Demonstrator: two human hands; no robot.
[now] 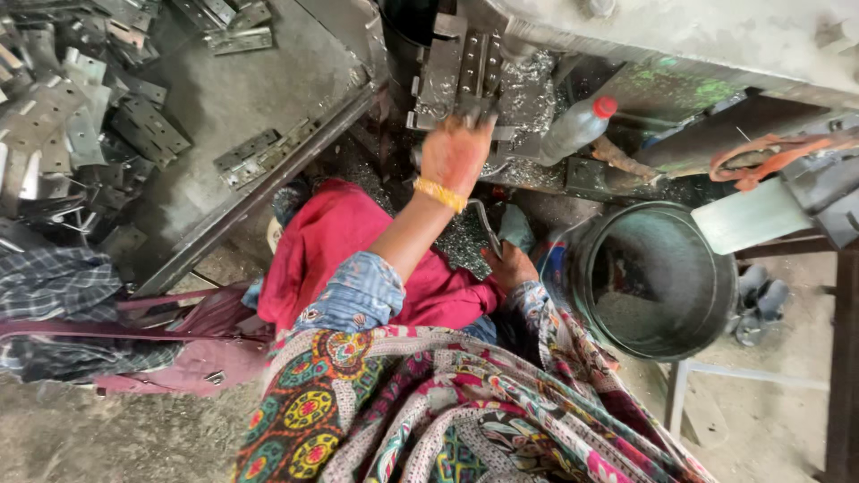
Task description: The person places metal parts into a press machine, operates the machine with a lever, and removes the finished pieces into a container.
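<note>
My left hand [456,154], with a yellow bangle at the wrist, reaches up to the machine's steel fixture [447,67]. Its fingertips close on a grey metal hinge [479,76] that stands on the fixture. My right hand [510,266] sits low by my lap, wrapped around a curved metal lever [484,225]. Metal shavings [528,89] lie thick around the fixture and under the lever. My red trousers and patterned shawl fill the lower middle of the view.
A slanted metal tray [242,98] at the left carries a heap of several hinges [63,116]. A plastic bottle with a red cap [577,127] lies right of the fixture. A dark round bucket [651,279] stands at the right, a maroon bag [197,344] at the left.
</note>
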